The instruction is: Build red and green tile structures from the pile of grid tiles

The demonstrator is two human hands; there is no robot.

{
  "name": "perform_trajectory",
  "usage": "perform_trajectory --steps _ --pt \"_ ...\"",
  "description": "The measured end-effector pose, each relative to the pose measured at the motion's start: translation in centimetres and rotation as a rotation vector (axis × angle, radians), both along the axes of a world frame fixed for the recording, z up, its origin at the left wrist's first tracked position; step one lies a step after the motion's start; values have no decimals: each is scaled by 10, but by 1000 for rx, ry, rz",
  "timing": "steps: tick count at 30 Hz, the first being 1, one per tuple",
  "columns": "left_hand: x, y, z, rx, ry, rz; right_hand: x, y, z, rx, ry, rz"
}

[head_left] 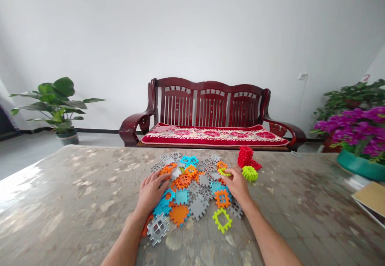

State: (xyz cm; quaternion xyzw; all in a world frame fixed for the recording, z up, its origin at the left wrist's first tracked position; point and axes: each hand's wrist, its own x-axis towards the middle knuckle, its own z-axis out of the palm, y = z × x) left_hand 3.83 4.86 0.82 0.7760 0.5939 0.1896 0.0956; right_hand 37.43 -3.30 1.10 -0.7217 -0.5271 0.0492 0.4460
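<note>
Interlocking plastic building tiles in grey, orange, blue and lime green lie in a loose pile on the table. My left hand (pixel 152 190) rests on the pile's left edge, fingers stretched and apart, near an orange tile (pixel 169 167). At the pile's right side, my right hand (pixel 237 185) pinches a lime green tile (pixel 223 172) between thumb and fingers. Beyond this hand stand a lime green block of joined tiles (pixel 250 173) and a red assembled shape (pixel 246 156). Closer to me lies another lime green tile (pixel 222 220), with a grey window tile (pixel 158 228) at the front left.
A patterned cover lies over the table (pixel 90 194). At the right are a teal planter (pixel 361 165) with purple flowers (pixel 355 127) and a tan book or box (pixel 371 197). Behind the table stands a dark red wooden bench (pixel 210 101); a potted plant (pixel 61 101) is at the left.
</note>
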Motion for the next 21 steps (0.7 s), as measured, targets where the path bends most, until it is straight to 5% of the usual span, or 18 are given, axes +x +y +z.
perform_trajectory --steps 6,12,21 --pt "0 0 -2 19 -12 11 21 -9 7 129 -137 -203" --pt "0 0 0 14 6 7 57 -29 14 -2 -202 -531" --pt "-1 1 -2 29 4 8 66 -32 4 -10 -161 -560"
